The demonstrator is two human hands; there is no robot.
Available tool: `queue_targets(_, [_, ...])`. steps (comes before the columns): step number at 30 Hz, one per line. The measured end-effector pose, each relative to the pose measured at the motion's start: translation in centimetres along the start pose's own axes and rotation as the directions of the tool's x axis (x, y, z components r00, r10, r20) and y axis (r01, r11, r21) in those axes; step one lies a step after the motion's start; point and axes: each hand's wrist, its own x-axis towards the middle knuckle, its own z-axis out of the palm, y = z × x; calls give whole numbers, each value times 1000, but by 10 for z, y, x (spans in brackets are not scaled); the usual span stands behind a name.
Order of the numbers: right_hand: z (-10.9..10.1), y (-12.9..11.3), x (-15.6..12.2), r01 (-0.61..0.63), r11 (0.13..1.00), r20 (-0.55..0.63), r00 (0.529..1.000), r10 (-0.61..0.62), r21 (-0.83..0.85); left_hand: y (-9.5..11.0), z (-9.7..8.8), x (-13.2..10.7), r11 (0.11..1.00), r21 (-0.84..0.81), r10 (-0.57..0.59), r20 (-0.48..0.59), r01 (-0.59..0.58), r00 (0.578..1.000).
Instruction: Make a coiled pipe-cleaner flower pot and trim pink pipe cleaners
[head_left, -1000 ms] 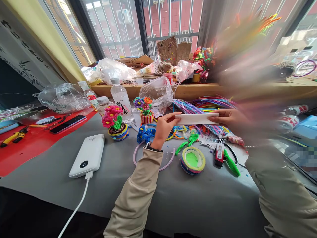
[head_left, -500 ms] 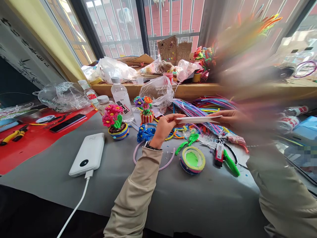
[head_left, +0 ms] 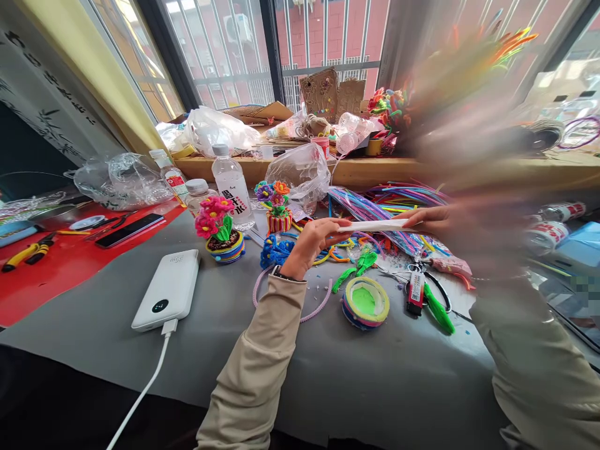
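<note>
My left hand (head_left: pixel 315 244) pinches the left end of a thin, white, folded-looking strip (head_left: pixel 375 225), perhaps paper, seen nearly edge-on. At its right end my right hand (head_left: pixel 431 220) has its fingers closed on it; a blur covers the wrist and part of that hand. Below the strip sits a small round pot (head_left: pixel 365 303) with a yellow rim and green inside. Green fuzzy pieces (head_left: pixel 360 269) lie just behind it, and a red-and-black lighter (head_left: pixel 415 292) is to its right. Bundled pipe cleaners (head_left: pixel 375 209) spread out behind the hands.
Left of my forearm lies a white power bank (head_left: pixel 169 290) with a cable. Two pots of fuzzy flowers, one pink (head_left: pixel 220 228), stand near a water bottle (head_left: pixel 233 187). Pliers (head_left: pixel 29 255) and a phone (head_left: pixel 130 230) rest on a red mat. Bags and cardboard fill the windowsill (head_left: pixel 375 167).
The white strip's edges have come together, so it looks flatter and narrower. My right fingers have shifted slightly on its end; the left hand stays almost in place.
</note>
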Motion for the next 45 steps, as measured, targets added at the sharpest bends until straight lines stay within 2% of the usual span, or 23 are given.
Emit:
queue_targets(3, [-3, 4, 2, 85, 992, 59, 995, -80, -95, -4, -1, 4, 999, 43, 26, -78, -22, 997])
queue_targets(5, [-9, 7, 4, 149, 971, 189, 975, -113, -187, -8, -2, 7, 985, 149, 107, -129, -87, 986])
queue_targets(7, [-14, 6, 3, 214, 940, 288, 948, -134, -267, -11, -2, 8, 943, 276, 224, -123, -184, 967])
queue_targets(10, [-14, -1, 0, 296, 879, 259, 943, -208, -373, -14, -1, 8, 849, 435, 355, -48, -301, 933])
queue_targets(13, [1, -5, -1, 352, 805, 225, 935, -275, -478, -13, 4, 4, 760, 538, 404, 48, -364, 914])
queue_targets(19, [42, 6, 5, 298, 770, 232, 952, -198, -564, -11, 10, -2, 599, 649, 439, 223, -469, 870])
queue_targets(22, [47, 8, 5, 325, 737, 261, 943, -206, -593, -10, 11, -3, 506, 703, 434, 293, -500, 852])
queue_targets(24, [45, 7, 4, 341, 728, 288, 936, -202, -595, -10, 11, -3, 486, 718, 436, 295, -498, 850])
queue_targets(27, [39, 6, 4, 345, 728, 303, 933, -195, -593, -9, 9, -3, 518, 719, 471, 213, -464, 856])
queue_targets(29, [33, 6, 5, 330, 737, 305, 936, -175, -590, -8, 7, -2, 583, 691, 471, 141, -428, 871])
queue_targets(31, [28, 7, 6, 299, 752, 308, 942, -134, -588, -9, 6, -1, 682, 628, 393, 115, -374, 912])
queue_targets(33, [24, 8, 6, 261, 772, 310, 947, -87, -580, -10, 5, 0, 768, 565, 276, 136, -303, 952])
queue_targets(35, [20, 9, 6, 210, 794, 311, 950, -27, -570, -11, 4, 0, 814, 526, 201, 140, -245, 970])
queue_targets(38, [14, 8, 5, 149, 836, 309, 951, 26, -528, -11, 4, 1, 858, 468, 178, 112, -210, 978])
queue_targets(45, [6, 9, 4, 70, 930, 291, 956, 41, -361, -9, 4, 5, 960, 253, 128, -3, -123, 992])
